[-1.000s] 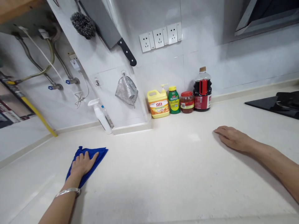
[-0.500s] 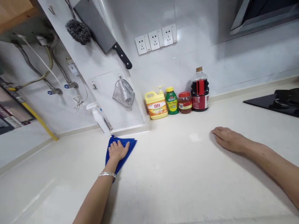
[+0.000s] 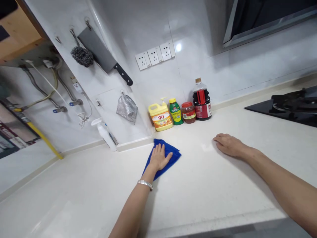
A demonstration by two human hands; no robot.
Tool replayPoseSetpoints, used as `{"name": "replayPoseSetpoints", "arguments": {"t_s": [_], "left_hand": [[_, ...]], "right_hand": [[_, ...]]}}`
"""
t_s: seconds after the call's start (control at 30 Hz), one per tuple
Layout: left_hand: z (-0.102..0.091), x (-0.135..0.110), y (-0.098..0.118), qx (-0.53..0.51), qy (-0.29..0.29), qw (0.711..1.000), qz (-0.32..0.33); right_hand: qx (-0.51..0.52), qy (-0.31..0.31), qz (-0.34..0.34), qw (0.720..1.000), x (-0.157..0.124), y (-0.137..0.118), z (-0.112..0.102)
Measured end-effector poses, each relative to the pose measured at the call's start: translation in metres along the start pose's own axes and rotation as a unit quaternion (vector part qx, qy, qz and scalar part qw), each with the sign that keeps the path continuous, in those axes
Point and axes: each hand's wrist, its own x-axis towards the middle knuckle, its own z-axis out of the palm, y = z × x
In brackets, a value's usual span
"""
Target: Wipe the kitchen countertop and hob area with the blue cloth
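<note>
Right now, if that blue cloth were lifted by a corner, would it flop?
Probably: the blue cloth lies folded flat under the left hand, so it likely droops. It looks thin, probably light, sliding easily on the glossy countertop.

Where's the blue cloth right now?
Head view, centre: the blue cloth lies flat on the counter under the left hand, just in front of the yellow detergent bottle.

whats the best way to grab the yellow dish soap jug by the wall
Probably take the yellow dish soap jug by the moulded handle at its upper left, coming from the front and above. The wall corner is close on its left and the green bottle stands close on its right, so its sides are hemmed in.
</note>
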Motion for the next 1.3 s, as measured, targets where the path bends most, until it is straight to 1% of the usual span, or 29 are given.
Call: {"name": "replayPoseSetpoints", "arguments": {"t_s": [0.17,0.3,0.43,0.67,0.77,0.9,1.03,1.3], "left_hand": [[0.001,-0.023,0.042,-0.022,-0.024,0.994,0.102],[-0.002,-0.046,0.065,-0.055,-0.049,0.981,0.182],[-0.006,-0.064,0.074,-0.063,-0.065,0.966,0.242],[-0.008,-0.087,0.076,-0.061,-0.06,0.943,0.323],[-0.009,-0.099,0.08,-0.065,-0.066,0.941,0.326],[-0.007,-0.111,0.086,-0.062,-0.076,0.951,0.293],[-0.005,-0.119,0.088,-0.062,-0.071,0.952,0.29],[-0.006,-0.132,0.092,-0.05,-0.087,0.953,0.286]], "right_hand": [[-0.014,0.0,0.007,1.0,-0.001,0.007,0.002],[-0.005,-0.004,0.015,1.0,-0.002,0.006,0.0],[0.003,-0.006,0.032,0.999,-0.004,0.001,-0.006],[0.008,-0.003,0.038,0.999,-0.002,0.002,-0.009],[0.002,-0.016,0.04,0.999,-0.001,0.002,-0.01],[-0.011,-0.024,0.047,0.999,-0.001,-0.001,-0.013],[-0.018,-0.034,0.055,0.998,-0.002,-0.006,-0.018],[-0.03,-0.063,0.053,0.996,-0.003,-0.018,-0.027]]}}
